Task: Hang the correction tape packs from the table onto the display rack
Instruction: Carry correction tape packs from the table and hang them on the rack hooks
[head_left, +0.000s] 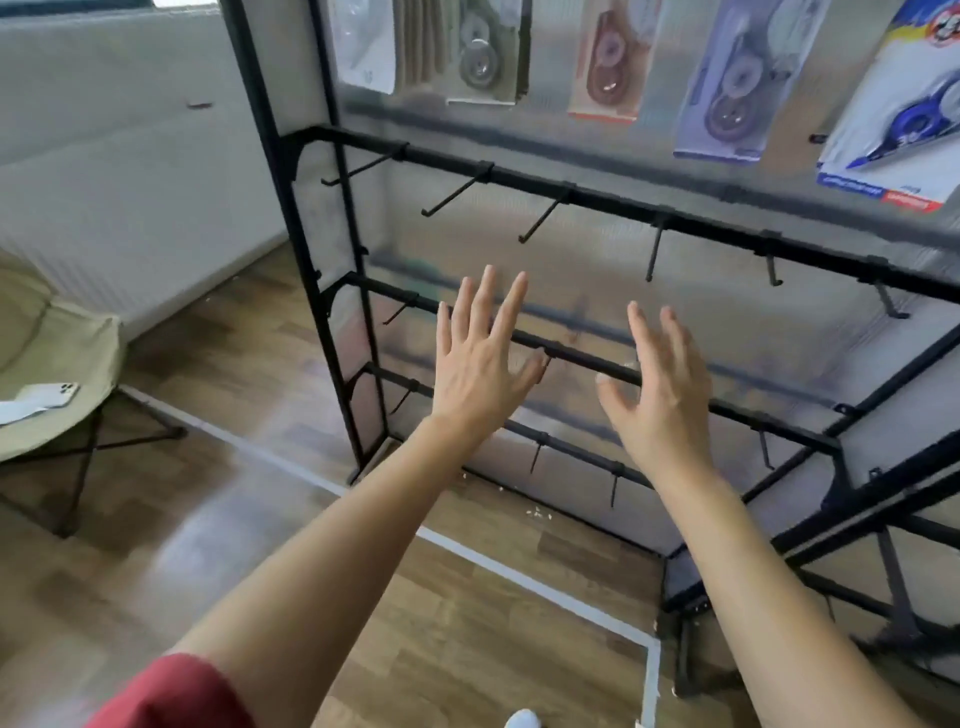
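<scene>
1. Head view: the left hand (478, 364) and right hand (660, 384) are raised in front of the rack (597, 200). The fingers (511, 306) are straight and spread, and they hold nothing.
2. Whether either hand touches the bar behind it cannot be told.
3. The packs (485, 57) hang along the top row, at least five across. One hook seems to carry several, one behind another. The frame edge cuts off their tops.
4. The hooks (452, 197) on the next row down are all bare, as are those visible on the two lower rows.
5. The worktop is out of view, so how many packs wait there is unknown.
6. My reading is that the task is partly done: the top row is stocked and the lower rows are unfilled. With both hands empty, the next move likely means fetching another pack.
7. To the left stands a chair (52, 332) with a phone (49, 396) on it.
</scene>
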